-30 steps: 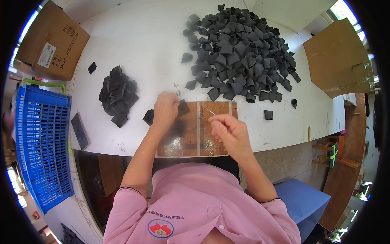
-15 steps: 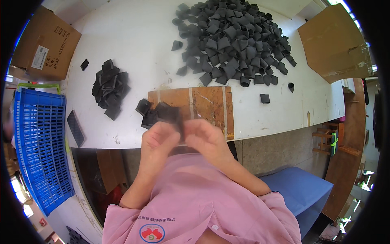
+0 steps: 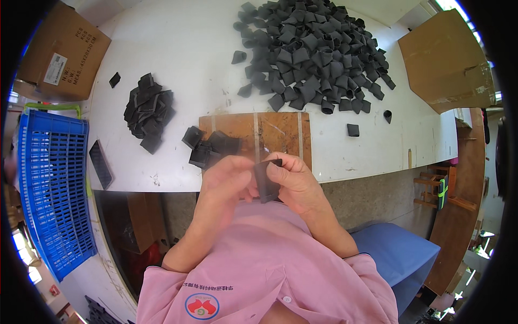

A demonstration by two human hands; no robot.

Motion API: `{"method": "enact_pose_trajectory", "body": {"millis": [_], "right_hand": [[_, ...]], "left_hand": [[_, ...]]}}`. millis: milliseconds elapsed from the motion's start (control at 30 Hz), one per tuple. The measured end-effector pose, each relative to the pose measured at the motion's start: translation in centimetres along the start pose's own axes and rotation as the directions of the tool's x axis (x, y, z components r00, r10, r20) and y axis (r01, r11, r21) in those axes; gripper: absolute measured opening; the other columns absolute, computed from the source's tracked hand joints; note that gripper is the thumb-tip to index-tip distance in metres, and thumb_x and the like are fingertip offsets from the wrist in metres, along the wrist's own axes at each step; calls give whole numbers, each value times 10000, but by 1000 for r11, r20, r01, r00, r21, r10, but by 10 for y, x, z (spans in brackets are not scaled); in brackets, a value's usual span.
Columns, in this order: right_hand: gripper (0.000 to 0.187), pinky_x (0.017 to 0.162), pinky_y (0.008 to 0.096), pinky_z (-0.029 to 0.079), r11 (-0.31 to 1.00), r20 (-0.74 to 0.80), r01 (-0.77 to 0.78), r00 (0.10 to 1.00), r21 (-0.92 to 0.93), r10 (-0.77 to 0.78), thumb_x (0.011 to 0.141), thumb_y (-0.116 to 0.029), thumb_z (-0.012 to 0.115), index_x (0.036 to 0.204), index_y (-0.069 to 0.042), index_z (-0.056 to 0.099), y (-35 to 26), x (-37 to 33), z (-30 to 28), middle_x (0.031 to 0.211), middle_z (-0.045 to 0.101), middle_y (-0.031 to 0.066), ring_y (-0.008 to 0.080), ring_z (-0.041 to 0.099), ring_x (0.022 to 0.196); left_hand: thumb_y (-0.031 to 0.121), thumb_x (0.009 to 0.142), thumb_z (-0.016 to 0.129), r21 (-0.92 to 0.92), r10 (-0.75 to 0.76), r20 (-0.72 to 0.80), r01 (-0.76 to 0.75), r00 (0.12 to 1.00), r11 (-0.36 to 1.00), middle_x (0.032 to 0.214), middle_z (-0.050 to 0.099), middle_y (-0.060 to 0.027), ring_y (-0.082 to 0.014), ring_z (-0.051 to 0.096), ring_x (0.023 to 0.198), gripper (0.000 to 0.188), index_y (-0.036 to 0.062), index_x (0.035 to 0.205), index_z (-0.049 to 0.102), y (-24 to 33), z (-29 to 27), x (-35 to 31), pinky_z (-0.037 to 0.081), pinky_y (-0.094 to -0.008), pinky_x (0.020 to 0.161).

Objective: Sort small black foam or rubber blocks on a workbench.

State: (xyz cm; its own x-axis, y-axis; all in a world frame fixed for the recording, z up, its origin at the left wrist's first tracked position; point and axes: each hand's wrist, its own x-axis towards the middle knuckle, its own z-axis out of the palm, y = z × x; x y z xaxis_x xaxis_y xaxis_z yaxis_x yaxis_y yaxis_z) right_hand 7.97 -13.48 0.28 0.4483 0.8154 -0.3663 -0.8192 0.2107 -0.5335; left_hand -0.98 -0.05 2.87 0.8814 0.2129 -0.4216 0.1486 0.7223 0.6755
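Pinched between the thumb and fingers of my right hand [image 3: 294, 181] is a small flat black sleeve [image 3: 266, 183], held upright in front of my chest at the table's edge. My left hand [image 3: 226, 181] is at the sleeve's left side with its fingers curled. Motion blurs those fingers, so whether they grip the sleeve is unclear. Just beyond the left hand, several flat black pieces [image 3: 205, 151] lie overlapping on the left end of a worn brown board [image 3: 280, 129].
A big heap of dark grey sleeves [image 3: 313, 54] covers the far middle of the white table [image 3: 183, 54]. At left are a smaller black pile [image 3: 148, 110], a dark phone-like slab [image 3: 101, 164] and a blue crate [image 3: 56, 189]. Cartons [image 3: 62, 51] flank the table; a blue stool [image 3: 396, 251] stands right.
Both hands have shifted slightly right. The black sleeve now shows clearly in my right hand's pinch, where before the hands were blurred together over a dark piece.
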Motion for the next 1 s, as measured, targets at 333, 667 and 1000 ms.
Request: {"method": "enact_pose_trajectory", "body": {"millis": [333, 667, 1000], "right_hand": [[197, 548, 249, 440, 444, -56, 208, 858, -871, -511, 782, -161, 641, 857, -6, 547, -1, 8, 7, 761, 571, 70, 140, 553, 631], [73, 498, 324, 430, -97, 315, 369, 597, -925, -738, 717, -16, 615, 780, -11, 580, 13, 15, 21, 720, 510, 84, 239, 532, 589], [58, 510, 234, 412, 943, -150, 142, 969, -301, -194, 802, -69, 567, 824, -16, 562, 4, 15, 10, 681, 496, -18, 74, 465, 591]], "left_hand": [[27, 776, 607, 342, 101, -83, -67, 991, 937, 693, 576, -25, -63, 534, 589, 50, 10, 801, 567, -6, -10, 11, 421, -169, 522], [-58, 760, 581, 887, 805, 262, -462, 532, 17, 647, 570, -6, -51, 486, 488, 79, -6, 813, 551, -31, -2, 20, 385, -174, 442], [-51, 747, 554, 38, 209, -5, -208, 978, 977, 830, 574, -41, -39, 504, 613, 183, 4, 921, 547, -11, -5, 10, 386, -175, 471]]}}
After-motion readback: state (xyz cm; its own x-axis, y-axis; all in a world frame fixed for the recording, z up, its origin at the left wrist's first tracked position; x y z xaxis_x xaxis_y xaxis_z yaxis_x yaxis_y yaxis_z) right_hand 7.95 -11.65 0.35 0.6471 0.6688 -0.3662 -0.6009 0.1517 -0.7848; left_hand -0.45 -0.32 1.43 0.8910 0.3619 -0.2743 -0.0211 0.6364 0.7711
